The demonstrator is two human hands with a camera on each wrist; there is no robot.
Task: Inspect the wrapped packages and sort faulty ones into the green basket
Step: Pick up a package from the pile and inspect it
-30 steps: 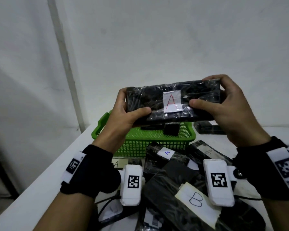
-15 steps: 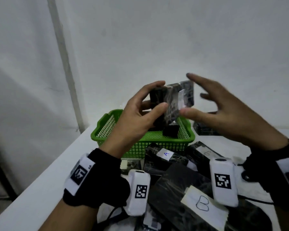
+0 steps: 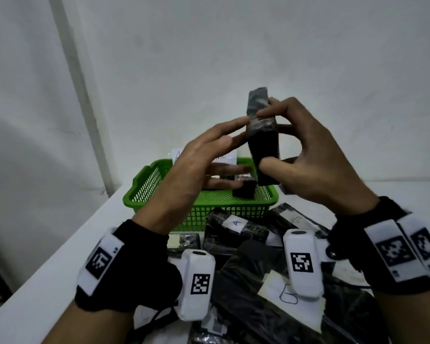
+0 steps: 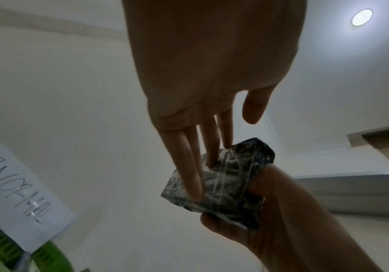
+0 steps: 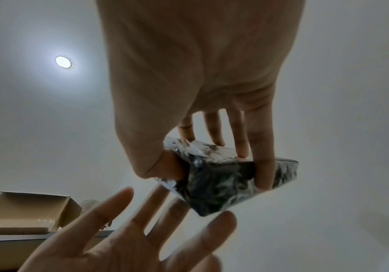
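Package [image 3: 262, 140] has swung from flat to upright since a second ago, now above the green basket [image 3: 159, 192]. Right hand [image 3: 305, 155] pinches it, thumb low; left hand [image 3: 196, 157] flat, fingertips touching. Best rotate slowly, check every face. Crinkled glossy film over a black rectangular block.

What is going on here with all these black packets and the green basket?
A person is checking wrapped packages one at a time. The right hand grips a black wrapped package upright above the green basket, while the left hand touches it with straight fingers. The basket already holds a few dark items, and a sign at it reads ABNORMAL. More packages, labelled A or B, lie piled on the table.
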